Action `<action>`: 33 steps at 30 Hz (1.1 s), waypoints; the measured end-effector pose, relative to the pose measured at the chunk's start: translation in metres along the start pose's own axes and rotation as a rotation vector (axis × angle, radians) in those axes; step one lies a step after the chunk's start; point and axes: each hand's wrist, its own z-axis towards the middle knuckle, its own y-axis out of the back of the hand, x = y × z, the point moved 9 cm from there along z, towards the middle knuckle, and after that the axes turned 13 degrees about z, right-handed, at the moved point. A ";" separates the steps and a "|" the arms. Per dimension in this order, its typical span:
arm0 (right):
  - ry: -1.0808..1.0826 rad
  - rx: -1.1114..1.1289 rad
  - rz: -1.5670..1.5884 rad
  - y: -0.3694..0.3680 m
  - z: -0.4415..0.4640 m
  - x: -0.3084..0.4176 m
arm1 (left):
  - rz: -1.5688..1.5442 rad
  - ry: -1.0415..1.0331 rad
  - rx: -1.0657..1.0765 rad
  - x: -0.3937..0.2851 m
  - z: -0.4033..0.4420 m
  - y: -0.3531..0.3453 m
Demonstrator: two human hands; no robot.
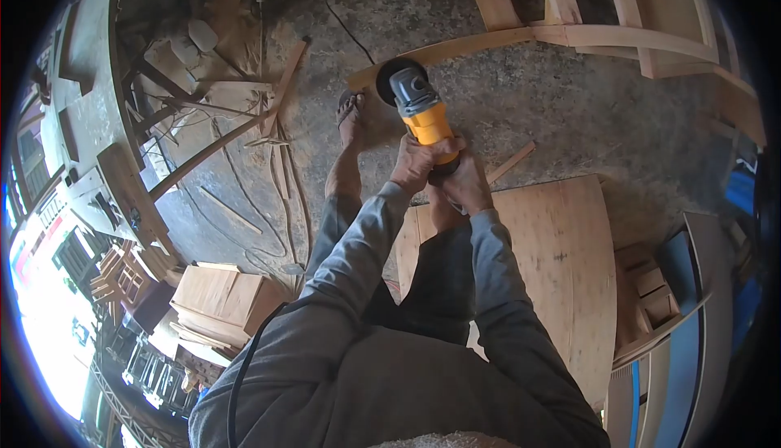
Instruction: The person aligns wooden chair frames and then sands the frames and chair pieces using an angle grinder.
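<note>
We see a broad frame of pale, curved wooden rails and slats (586,35) on the floor ahead, likely stiff and bulky, best held by a rail. At its left end we hold a yellow-and-grey power tool with a rounded body (428,119), probably dense and nose-heavy, best gripped around the barrel. Our right hand (469,179) closes about its rear, our left hand (415,161) about the yellow casing. Its thin, dark round disc (386,79) looks brittle, no place to grip; we cannot tell whether it touches wood.
</note>
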 end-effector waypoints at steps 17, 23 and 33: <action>-0.045 -0.112 0.171 0.092 0.043 -0.048 | 0.064 -0.008 0.158 0.000 0.078 -0.097; -0.022 -0.135 0.246 0.122 0.056 -0.045 | 0.152 0.062 0.184 0.002 0.107 -0.126; 0.017 -0.190 0.343 0.155 0.084 -0.044 | 0.260 0.192 0.169 -0.015 0.143 -0.160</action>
